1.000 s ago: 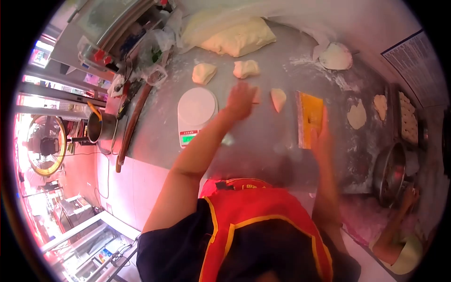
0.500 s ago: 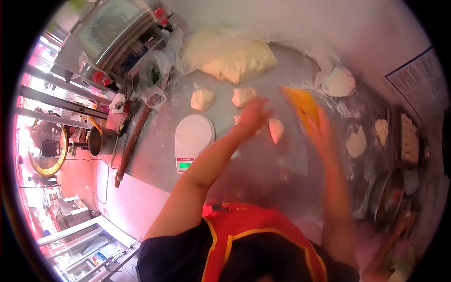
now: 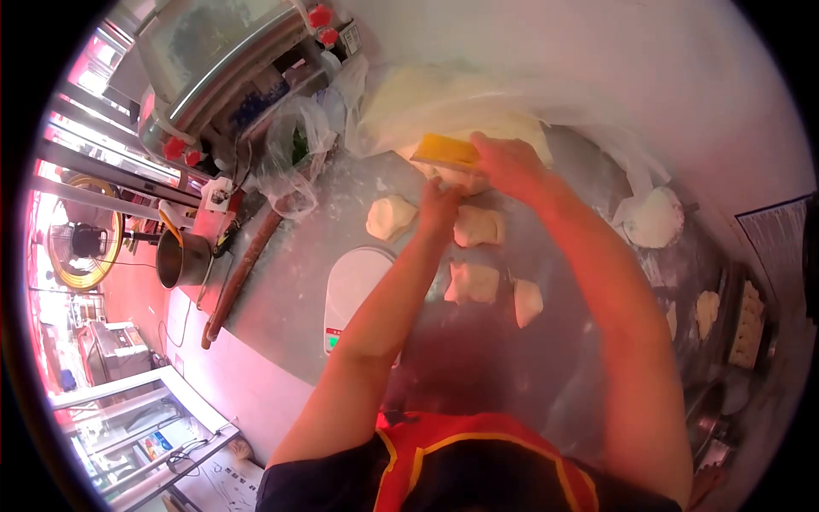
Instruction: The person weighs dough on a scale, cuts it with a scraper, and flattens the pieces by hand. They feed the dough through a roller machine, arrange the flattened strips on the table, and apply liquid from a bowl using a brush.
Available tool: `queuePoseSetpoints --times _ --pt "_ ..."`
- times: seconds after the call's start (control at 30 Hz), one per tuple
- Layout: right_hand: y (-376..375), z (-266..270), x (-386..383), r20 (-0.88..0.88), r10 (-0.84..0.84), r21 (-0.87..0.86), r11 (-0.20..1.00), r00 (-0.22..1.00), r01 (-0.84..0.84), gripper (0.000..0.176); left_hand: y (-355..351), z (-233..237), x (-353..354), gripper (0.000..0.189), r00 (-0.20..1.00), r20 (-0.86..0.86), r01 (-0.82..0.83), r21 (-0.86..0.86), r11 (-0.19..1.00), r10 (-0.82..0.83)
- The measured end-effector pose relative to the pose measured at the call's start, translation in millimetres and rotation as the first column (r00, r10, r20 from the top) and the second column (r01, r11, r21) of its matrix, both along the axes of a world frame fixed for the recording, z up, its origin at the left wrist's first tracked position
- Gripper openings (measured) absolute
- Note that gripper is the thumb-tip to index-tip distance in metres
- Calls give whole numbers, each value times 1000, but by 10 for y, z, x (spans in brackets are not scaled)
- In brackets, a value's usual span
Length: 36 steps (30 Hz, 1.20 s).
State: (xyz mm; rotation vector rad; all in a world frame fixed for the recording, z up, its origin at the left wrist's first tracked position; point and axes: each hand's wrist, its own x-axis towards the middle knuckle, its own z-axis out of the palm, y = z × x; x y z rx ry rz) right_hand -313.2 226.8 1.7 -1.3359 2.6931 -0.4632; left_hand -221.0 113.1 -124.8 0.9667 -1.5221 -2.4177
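My right hand [image 3: 512, 166] grips a yellow dough scraper [image 3: 447, 151], held on edge at the front of the large dough mass [image 3: 527, 132]. Just below the blade, my left hand [image 3: 445, 200] closes on the dough's near edge. Clear plastic sheeting lies over much of this mass. Cut dough pieces are close to my hands: one piece [image 3: 392, 218] to the left, another [image 3: 479, 227] right below, and two more nearer me [image 3: 473, 282], [image 3: 528, 302]. Under my left forearm is a white digital scale [image 3: 358, 277], partly covered, with a green display.
A rolling pin [image 3: 243, 277] lies along the table's left edge, beside a metal pot [image 3: 182, 258]. Behind it are a plastic bag [image 3: 294, 158] and a machine with red knobs [image 3: 321, 15]. At right stand a flour container [image 3: 653, 218] and a tray of dough pieces [image 3: 747, 324].
Both hands have moved forward to the large dough. My right hand brought the scraper from the right to the dough's front edge; my left left the small pieces. The view has shifted.
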Motion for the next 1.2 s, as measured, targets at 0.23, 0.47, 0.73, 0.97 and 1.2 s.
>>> queuePoseSetpoints --times 0.23,0.47,0.73,0.97,1.2 --pt "-207 -245 43 32 -39 110 993 999 35 27 -119 -159 -100 37 1000 8 19 86 996 -20" --pt "-335 -535 259 -109 -87 94 991 990 98 28 -22 -166 -209 35 988 -86 -124 53 991 129" --pt "492 160 880 1 -232 -251 942 973 225 20 -69 684 638 46 950 -289 128 15 992 -118" --pt "1801 377 1970 214 -579 -376 694 787 614 29 -915 1015 1893 40 937 -25 344 -88 935 -347" --pt "2186 264 3058 212 -731 -112 641 649 759 37 -1112 521 2167 35 956 279 288 -950 123 -90"
